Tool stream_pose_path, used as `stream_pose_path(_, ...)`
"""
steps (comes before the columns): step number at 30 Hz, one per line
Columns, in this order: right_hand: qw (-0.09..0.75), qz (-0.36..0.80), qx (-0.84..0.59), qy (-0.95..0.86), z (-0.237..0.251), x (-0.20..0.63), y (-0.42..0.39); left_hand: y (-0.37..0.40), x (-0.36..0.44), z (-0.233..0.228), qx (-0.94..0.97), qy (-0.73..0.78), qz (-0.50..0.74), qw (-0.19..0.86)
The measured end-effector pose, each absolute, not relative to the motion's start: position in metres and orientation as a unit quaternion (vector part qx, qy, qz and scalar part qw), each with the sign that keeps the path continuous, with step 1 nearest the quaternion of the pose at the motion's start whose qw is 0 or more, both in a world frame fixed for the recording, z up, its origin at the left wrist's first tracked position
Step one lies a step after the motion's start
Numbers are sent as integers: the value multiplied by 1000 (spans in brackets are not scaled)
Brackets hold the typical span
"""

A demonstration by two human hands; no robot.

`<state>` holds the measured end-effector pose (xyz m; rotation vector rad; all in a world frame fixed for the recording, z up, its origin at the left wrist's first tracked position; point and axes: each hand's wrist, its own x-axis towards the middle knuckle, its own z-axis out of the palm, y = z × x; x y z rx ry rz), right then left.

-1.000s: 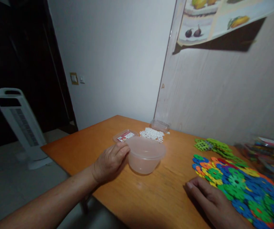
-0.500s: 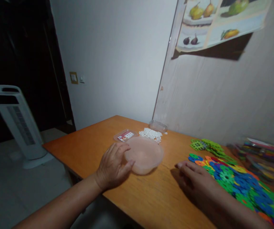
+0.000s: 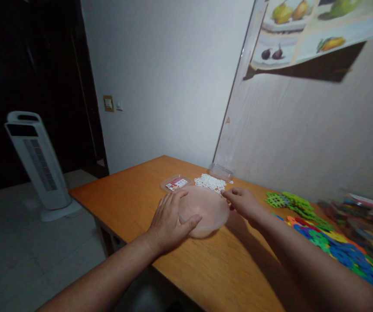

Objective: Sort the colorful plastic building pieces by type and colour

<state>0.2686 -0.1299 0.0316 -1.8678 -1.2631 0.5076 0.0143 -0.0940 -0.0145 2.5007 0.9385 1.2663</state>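
A translucent pinkish plastic bowl (image 3: 206, 212) stands on the wooden table. My left hand (image 3: 171, 221) grips its left side, the fingers along the rim and the thumb over the near edge. At the bowl's right rim is my right hand (image 3: 241, 201), its fingers drawn together. Anything in that pinch is too small or hidden to make out. Just beyond the bowl lies a pile of small white flat pieces (image 3: 209, 182), close to the right fingertips. The bowl looks bare inside.
A clear lid with a label (image 3: 176, 183) lies behind the bowl. A clear plastic container (image 3: 220, 172) sits against the wall. To the right are green linked pieces (image 3: 299, 206), colourful toy discs (image 3: 339, 249) and transparent bags (image 3: 365, 216). The table edge (image 3: 121, 239) runs at left.
My right hand has moved left and away from me, from beside the colourful discs to the bowl's right rim. My left thumb reaches further over the bowl. The view has shifted slightly.
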Motion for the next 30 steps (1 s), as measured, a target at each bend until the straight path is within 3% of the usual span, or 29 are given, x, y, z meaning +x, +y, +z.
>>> stream_pose_path(9,344,120,-750,-552,36,272,-109,-95,16,-8,849,320,412,88)
stream_pose_path(21,379,309,-732,-474,35,273,-133,-94,15,-10,846,301,421,126)
stream_pose_path(30,370,273,-746,-481,44,271,-133,-91,15,-13,871,240,407,135)
